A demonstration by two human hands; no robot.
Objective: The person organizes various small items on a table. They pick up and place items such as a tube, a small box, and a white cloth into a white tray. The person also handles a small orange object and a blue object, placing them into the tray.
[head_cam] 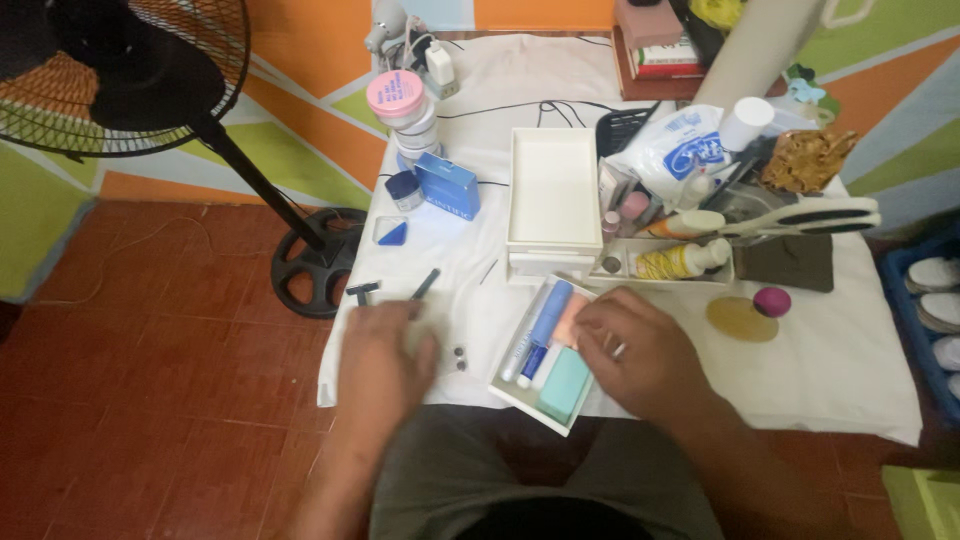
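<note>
Your right hand, fingers curled, grip unclear, rested on the white tray, its teal bar at seven o'clock.

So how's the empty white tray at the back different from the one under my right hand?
The back tray is empty, deeper and square to the table; the front tray is shallow, turned at an angle, and holds tubes and a teal bar. The right hand rests over the front one only. Both are white and rectangular.
</note>
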